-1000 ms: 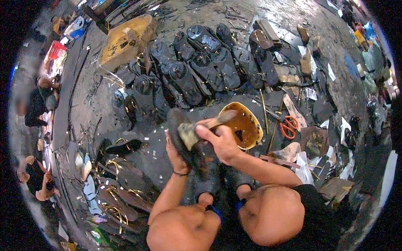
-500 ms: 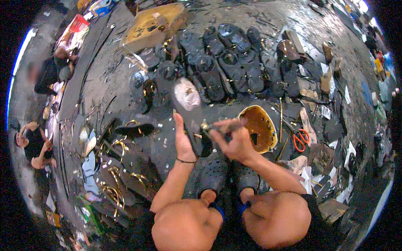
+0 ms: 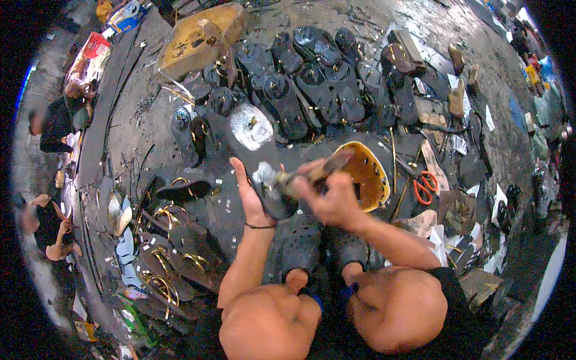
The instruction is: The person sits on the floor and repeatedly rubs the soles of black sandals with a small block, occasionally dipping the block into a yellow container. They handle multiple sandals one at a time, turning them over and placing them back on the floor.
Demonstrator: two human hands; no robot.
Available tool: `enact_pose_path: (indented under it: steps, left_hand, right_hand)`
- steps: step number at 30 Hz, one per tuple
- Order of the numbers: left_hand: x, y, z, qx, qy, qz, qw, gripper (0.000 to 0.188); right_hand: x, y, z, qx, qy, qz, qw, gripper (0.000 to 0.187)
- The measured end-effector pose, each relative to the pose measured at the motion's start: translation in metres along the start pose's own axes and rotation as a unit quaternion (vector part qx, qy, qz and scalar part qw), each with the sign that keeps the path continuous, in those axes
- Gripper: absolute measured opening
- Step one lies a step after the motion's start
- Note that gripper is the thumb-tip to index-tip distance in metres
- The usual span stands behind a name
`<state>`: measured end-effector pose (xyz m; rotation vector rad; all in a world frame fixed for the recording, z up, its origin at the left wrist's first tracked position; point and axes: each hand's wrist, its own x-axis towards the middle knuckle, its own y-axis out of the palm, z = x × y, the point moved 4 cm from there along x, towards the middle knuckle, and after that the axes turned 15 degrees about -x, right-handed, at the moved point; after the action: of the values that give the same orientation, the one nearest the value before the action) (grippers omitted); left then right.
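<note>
Black and dull over much of its length, the sole (image 3: 259,156) held at the frame's centre bears two glossy patches, one at its far end and one midway, so we judge it partly coated, with bare stretches left. Our left hand (image 3: 255,201) is clamped on its edges and our right hand (image 3: 336,201) closed round a brush (image 3: 338,161), blur hiding whether the bristles touch. Around us, scrap-strewn grey floor (image 3: 129,138) carries dark footwear pieces (image 3: 295,114) across the upper middle, a yellowish bowl (image 3: 388,191) and orange-handled scissors (image 3: 425,185) right of centre, with people (image 3: 53,231) at the left edge.
</note>
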<state>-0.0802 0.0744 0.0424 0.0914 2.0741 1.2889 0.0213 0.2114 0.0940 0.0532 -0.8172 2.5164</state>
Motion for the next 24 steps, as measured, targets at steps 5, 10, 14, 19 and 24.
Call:
enact_pose_path:
  steps: [5,10,14,19,24]
  left_hand:
    - [-0.004,0.003,-0.010,0.036,-0.008,0.046,0.998,0.071]
    - [0.001,0.003,0.001,0.048,-0.018,0.064,0.997,0.067]
    - [-0.003,-0.034,0.003,0.025,-0.044,-0.042,0.998,0.067]
    - [0.013,-0.061,-0.047,-0.047,0.027,0.008,0.999,0.051]
    - [0.083,-0.038,-0.148,-0.074,0.076,0.093,0.990,0.054]
  right_hand:
    - [0.016,-0.013,-0.015,0.059,0.071,-0.015,0.996,0.019]
    - [0.018,-0.003,-0.055,-0.028,0.070,-0.039,0.996,0.017]
    - [-0.010,0.036,-0.006,0.088,0.029,0.037,0.995,0.021]
    - [-0.023,0.034,0.025,0.124,0.088,0.175,0.973,0.023]
    - [-0.034,0.033,-0.018,0.043,0.099,0.126,0.986,0.022]
